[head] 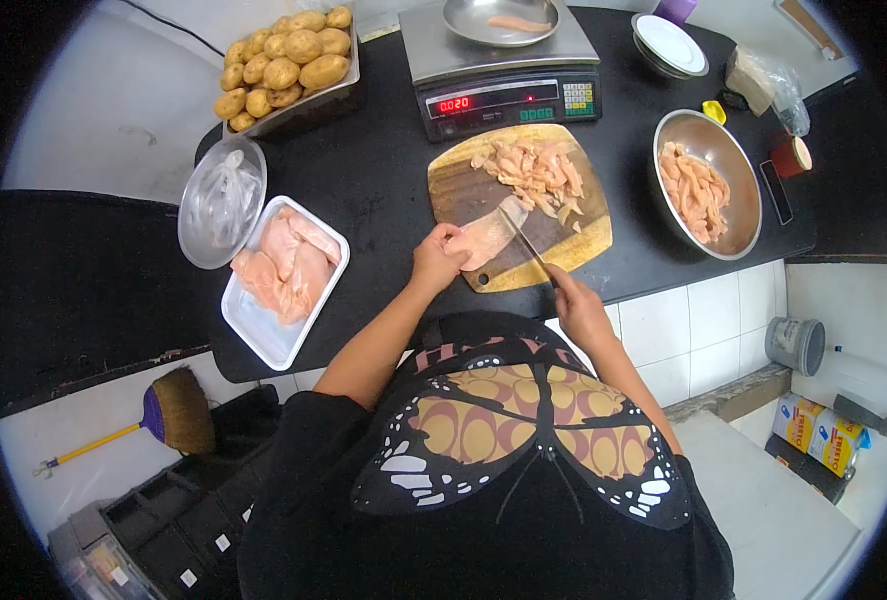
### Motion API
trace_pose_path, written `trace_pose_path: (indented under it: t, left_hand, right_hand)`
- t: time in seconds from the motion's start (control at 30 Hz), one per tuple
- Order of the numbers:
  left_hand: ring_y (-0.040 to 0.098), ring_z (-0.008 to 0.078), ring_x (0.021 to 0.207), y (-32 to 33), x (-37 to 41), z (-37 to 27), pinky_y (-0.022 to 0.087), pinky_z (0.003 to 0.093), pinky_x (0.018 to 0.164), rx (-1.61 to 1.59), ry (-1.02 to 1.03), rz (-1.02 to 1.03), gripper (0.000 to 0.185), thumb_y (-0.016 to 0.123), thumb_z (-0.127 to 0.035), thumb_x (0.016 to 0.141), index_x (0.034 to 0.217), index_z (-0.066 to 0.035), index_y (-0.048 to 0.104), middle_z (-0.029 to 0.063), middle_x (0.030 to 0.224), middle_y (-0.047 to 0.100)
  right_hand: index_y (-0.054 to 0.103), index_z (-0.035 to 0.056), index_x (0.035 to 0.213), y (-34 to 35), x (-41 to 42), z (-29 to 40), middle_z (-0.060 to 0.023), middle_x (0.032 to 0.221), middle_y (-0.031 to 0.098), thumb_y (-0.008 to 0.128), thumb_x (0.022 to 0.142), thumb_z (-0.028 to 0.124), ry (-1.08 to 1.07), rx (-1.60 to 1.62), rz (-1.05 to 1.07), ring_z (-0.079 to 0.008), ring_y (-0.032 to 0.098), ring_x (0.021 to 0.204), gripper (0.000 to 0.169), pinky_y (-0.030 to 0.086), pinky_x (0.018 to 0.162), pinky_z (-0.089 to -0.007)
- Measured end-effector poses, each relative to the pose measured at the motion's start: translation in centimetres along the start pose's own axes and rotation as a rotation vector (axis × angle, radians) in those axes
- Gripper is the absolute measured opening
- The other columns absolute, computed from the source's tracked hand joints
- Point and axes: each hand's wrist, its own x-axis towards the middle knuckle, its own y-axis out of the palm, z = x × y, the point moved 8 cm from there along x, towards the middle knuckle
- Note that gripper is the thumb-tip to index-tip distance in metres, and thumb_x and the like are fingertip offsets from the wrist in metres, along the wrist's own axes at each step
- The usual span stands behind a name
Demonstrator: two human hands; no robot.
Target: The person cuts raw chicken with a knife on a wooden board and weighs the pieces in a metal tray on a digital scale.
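Observation:
My left hand [441, 259] grips the near left end of a flat raw chicken piece [484, 236] on the wooden cutting board [589, 244]. In my right hand [580, 304] is the handle of a knife [527, 246], its blade tip at the far part of that piece. Sliced chicken strips [537, 171] lie heaped on the far side of the board. To the left, larger raw chicken pieces [293, 266] rest in a white tray [286, 358]. More strips [695, 191] fill part of a steel bowl [749, 225] to the right.
Beyond the board stands a digital scale [507, 101] holding a steel bowl [458, 28] with one strip. Potatoes [286, 64] fill a metal tray at far left. A clear plastic bowl [188, 217] adjoins the white tray. A phone [776, 193] and red container [791, 156] sit right.

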Motion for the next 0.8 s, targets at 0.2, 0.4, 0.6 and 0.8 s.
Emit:
trace_pose_path:
  t: [0.2, 0.4, 0.6, 0.8]
  left_hand:
    - [0.059, 0.0116, 0.06, -0.4, 0.8, 1.7, 0.05, 0.0265, 0.05, 0.137, 0.096, -0.045, 0.039, 0.076, -0.001, 0.073, 0.105, -0.008, 0.055, 0.003, 0.078, 0.058]
    - [0.06, 0.0135, 0.062, -0.2, 0.6, 0.5, 0.051, 0.0291, 0.052, 0.248, 0.123, -0.038, 0.042, 0.078, -0.003, 0.07, 0.104, -0.008, 0.054, 0.006, 0.083, 0.06]
    - [0.061, 0.0135, 0.061, -0.1, 0.5, 0.4, 0.051, 0.0292, 0.053, 0.218, 0.053, -0.055, 0.041, 0.078, -0.004, 0.07, 0.104, -0.008, 0.054, 0.0069, 0.089, 0.062]
    - [0.063, 0.0137, 0.068, -0.8, 0.7, 0.4, 0.052, 0.0299, 0.059, 0.236, 0.079, -0.077, 0.036, 0.077, -0.006, 0.07, 0.101, -0.008, 0.058, 0.0058, 0.085, 0.064]
  right_hand:
    - [0.052, 0.0149, 0.131, 0.0, 1.4, 0.7, -0.0251, 0.093, 0.063, 0.051, 0.091, 0.007, -0.004, -0.042, 0.008, -0.0428, 0.061, 0.089, 0.04, 0.048, 0.077, -0.0481]
    - [0.059, 0.0134, 0.126, 1.8, 5.4, -0.3, -0.0265, 0.098, 0.064, 0.053, 0.091, 0.005, 0.008, 0.006, -0.023, -0.0415, 0.063, 0.092, 0.036, 0.05, 0.08, -0.0433]
    - [0.059, 0.014, 0.126, 2.2, 5.0, -0.9, -0.026, 0.102, 0.064, 0.053, 0.09, 0.002, -0.035, 0.065, -0.051, -0.0412, 0.063, 0.093, 0.038, 0.05, 0.082, -0.0414]
    - [0.057, 0.0137, 0.127, 1.1, 0.1, -1.7, -0.0263, 0.093, 0.063, 0.054, 0.09, 0.005, -0.003, 0.073, -0.035, -0.0434, 0.061, 0.086, 0.038, 0.049, 0.075, -0.048]
